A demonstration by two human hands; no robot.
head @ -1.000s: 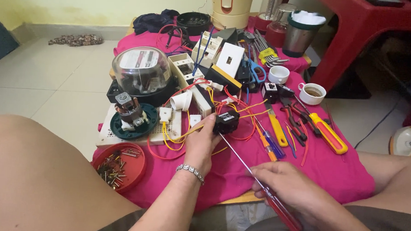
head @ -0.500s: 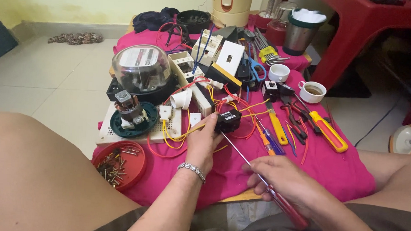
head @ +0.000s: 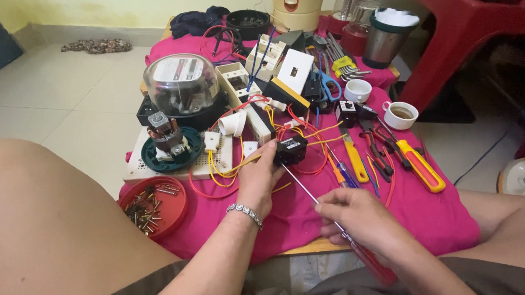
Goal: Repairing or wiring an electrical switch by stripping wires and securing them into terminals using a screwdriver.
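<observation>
My left hand (head: 261, 174) grips a small black electrical block (head: 290, 150) with red and yellow wires (head: 310, 135) running from it, held just above the pink cloth (head: 425, 216). My right hand (head: 354, 216) holds a long screwdriver (head: 308, 191) with a red handle. Its metal shaft slants up and left, and the tip meets the underside of the black block. A silver bracelet sits on my left wrist.
A glass-domed electric meter (head: 179, 85), a white perforated board (head: 173, 164), a small motor on a green base (head: 168, 140), white switch parts (head: 289, 72), yellow-handled tools (head: 418, 166), two white cups (head: 399, 114) and a red dish of screws (head: 153, 206) crowd the low table. My bare knees flank it.
My right hand has slid up the screwdriver toward the black block, drawing the red handle higher. My left hand has kept the block in about the same place.
</observation>
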